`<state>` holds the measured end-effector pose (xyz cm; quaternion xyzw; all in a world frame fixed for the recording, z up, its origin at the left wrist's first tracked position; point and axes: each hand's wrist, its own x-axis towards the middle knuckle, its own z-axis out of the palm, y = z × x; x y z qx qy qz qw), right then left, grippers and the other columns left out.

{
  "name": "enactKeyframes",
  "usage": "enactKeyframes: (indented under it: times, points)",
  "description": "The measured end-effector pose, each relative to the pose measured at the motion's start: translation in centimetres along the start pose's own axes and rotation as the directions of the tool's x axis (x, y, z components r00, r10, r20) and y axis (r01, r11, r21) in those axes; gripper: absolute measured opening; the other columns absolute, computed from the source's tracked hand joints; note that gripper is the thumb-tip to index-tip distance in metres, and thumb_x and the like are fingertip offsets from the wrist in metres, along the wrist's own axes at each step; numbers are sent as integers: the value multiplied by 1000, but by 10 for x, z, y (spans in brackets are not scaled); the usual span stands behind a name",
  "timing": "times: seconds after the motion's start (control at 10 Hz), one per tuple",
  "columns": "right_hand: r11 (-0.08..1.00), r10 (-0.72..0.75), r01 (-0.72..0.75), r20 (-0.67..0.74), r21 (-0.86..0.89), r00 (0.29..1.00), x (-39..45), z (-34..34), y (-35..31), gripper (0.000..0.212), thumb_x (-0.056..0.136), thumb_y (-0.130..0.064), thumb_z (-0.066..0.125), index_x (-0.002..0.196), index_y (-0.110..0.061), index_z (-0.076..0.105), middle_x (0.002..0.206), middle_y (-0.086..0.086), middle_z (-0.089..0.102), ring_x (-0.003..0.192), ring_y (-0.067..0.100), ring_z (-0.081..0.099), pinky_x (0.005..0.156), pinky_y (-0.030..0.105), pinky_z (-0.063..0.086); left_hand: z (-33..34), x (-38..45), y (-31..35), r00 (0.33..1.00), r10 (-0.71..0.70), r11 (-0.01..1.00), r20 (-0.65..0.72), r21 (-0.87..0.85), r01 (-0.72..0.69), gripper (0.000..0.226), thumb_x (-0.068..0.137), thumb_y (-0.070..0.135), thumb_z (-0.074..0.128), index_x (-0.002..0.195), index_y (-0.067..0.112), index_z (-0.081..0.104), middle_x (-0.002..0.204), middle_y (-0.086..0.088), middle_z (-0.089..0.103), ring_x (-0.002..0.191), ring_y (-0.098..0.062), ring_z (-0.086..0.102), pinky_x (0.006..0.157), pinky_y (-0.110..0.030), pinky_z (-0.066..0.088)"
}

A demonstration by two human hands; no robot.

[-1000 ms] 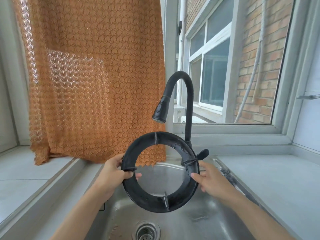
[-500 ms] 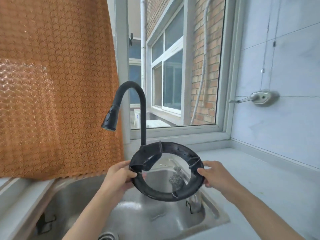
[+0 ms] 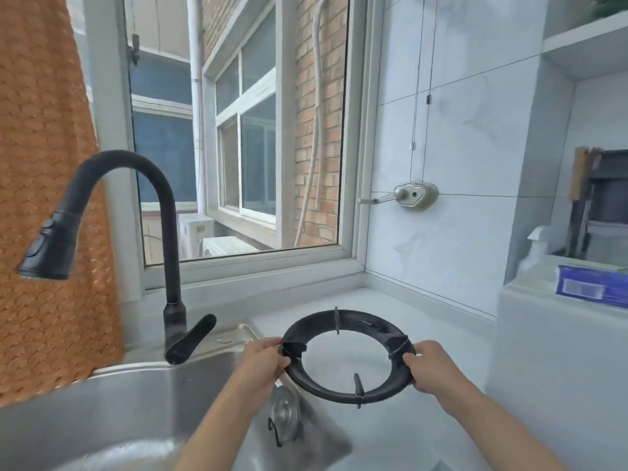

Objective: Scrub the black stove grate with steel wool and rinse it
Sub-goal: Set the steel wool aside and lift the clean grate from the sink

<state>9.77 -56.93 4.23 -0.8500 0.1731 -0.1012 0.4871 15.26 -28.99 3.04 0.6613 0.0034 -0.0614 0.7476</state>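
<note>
Now the round black cast-metal stove grate (image 3: 346, 358), a ring with short prongs pointing inward, is held nearly flat over the pale grey countertop (image 3: 390, 433), just to the right of the stainless steel sink (image 3: 102, 413). The left hand (image 3: 263, 363) grips the side of the ring nearest the sink, fingers curled together and clamped around its rim. The right hand (image 3: 430, 368) clamps the far side from the sink in the same way, thumb over the top. Whether the grate touches the countertop cannot be told. At the back edge of the sink stands the black gooseneck faucet (image 3: 163, 232), its spray head hanging over the basin. On the sink's right rim, below the grate, sits a shiny metal sink strainer (image 3: 285, 416).
</note>
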Motion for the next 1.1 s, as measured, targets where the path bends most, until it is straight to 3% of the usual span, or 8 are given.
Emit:
enactKeyframes:
  times: [0.2,0.3,0.5,0.6,0.8,0.9,1.0,1.1]
  points:
    - [998,55,-55,5,-18,998,12,4,22,23,95,3,42,75,-8,46,64,7,49,47,17,47,47,22,36,20,13,-17,1000,29,999,-10,35,-29,46,90,-29,40,73,7,64,52,7,70,74,-20,60,72,-28,46]
    - [997,70,-70,2,-20,998,18,4,28,22,95,2,42,76,-8,46,64,8,49,50,19,46,49,24,36,26,15,-20,999,31,998,-6,45,-31,45,90,-29,42,74,8,61,49,9,68,73,-16,59,71,-26,46]
    - [997,76,-76,3,-20,997,24,2,32,22,94,5,42,75,-5,49,59,7,48,47,19,44,45,22,35,27,30,-25,999,25,988,-41,154,-18,36,85,-26,49,93,-1,72,91,-16,77,92,-28,68,93,-37,51]
    - [997,80,-80,15,-21,997,26,4,35,24,93,7,42,74,-6,45,60,5,43,48,20,40,42,20,33,25,34,-26,999,26,978,-21,208,-21,38,84,-25,47,93,-2,75,100,-21,77,96,-31,68,96,-39,51]
    - [996,76,-75,21,-38,997,28,6,39,31,94,7,40,70,-12,36,60,2,36,48,18,33,40,19,31,24,39,-30,998,69,960,7,273,-68,39,83,-24,48,95,0,76,95,-16,79,94,-28,71,88,-34,53]
    - [993,95,-95,1,-71,995,28,6,41,28,95,2,41,71,-12,37,62,4,39,52,20,37,46,23,34,24,41,-29,998,55,933,27,354,-61,36,80,-17,48,90,2,76,89,-15,79,84,-25,67,76,-32,50]
    - [967,89,-90,-12,-240,996,35,9,40,25,100,-13,43,74,-13,42,74,6,53,69,26,51,64,30,42,31,42,-25,995,94,820,42,564,-101,20,81,10,54,96,2,65,89,-3,65,89,-20,54,79,-30,41]
    - [791,-80,16,-78,-611,994,28,14,30,22,107,-32,39,99,-13,47,107,6,57,95,27,54,80,33,43,41,39,-21,955,281,438,95,873,-216,37,104,39,48,119,5,49,117,-2,57,117,-25,56,100,-34,44]
